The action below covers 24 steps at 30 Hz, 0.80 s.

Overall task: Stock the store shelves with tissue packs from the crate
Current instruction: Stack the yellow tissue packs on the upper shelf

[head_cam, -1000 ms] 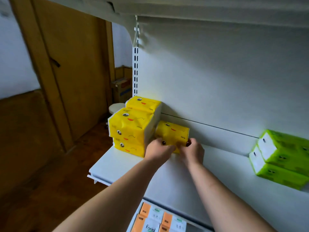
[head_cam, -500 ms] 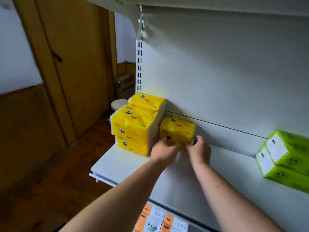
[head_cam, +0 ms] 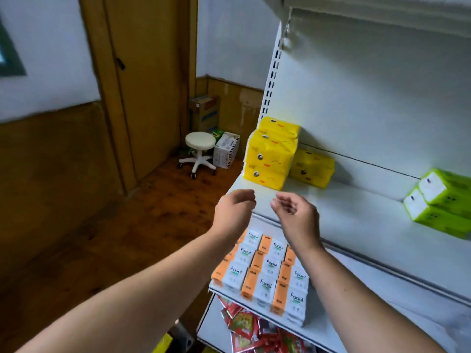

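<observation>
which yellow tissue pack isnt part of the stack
The single yellow pack lying on the shelf just right of the yellow stack; the others are piled up at the shelf's left end.

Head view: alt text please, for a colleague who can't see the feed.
The left hand and right hand hover empty before a white shelf holding a stack of yellow tissue packs, a single yellow pack beside it, and green packs at right. Orange-and-white packs sit on the shelf below.
</observation>
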Available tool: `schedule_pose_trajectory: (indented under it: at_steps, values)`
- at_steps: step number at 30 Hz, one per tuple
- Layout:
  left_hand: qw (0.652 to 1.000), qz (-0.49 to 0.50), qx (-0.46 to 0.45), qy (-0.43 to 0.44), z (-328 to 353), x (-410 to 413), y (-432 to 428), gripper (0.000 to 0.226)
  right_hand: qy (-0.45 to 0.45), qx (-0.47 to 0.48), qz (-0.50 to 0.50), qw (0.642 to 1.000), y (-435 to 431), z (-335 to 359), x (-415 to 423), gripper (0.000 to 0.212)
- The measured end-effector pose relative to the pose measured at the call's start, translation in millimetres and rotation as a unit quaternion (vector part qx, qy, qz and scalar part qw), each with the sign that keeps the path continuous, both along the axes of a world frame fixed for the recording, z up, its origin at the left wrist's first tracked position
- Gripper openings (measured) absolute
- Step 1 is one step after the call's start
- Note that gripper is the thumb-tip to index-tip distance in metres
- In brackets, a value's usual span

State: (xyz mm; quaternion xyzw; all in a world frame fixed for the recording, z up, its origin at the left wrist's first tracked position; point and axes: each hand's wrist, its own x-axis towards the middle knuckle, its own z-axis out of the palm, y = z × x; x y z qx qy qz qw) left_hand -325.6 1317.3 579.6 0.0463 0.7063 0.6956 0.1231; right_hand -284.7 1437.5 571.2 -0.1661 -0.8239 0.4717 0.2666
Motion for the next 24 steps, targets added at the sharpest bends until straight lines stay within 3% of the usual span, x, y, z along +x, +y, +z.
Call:
schedule_pose_trajectory:
  at_steps: [4,8,15,24]
  values:
    - [0.999,0.033,-0.035,0.024,-13.0,0.3,-88.9,0.029,-0.037,-0.026,0.028,0.999,-93.1,-27.0,-3.1,0.019]
    - [0.989,0.069,-0.128,0.032,-46.1,2.3,-187.1,0.032,-0.113,-0.062,0.068,0.989,-180.4,-67.6,-11.6,0.024]
    - [0.955,0.087,-0.258,-0.115,-161.7,11.9,-315.1,0.035,-0.296,-0.136,0.119,0.938,-281.0,-193.5,-11.5,0.028]
    - [0.898,0.086,-0.269,-0.338,-395.1,14.7,-344.8,0.035,-0.487,-0.19,0.076,0.849,-308.3,-433.3,-28.9,0.035]
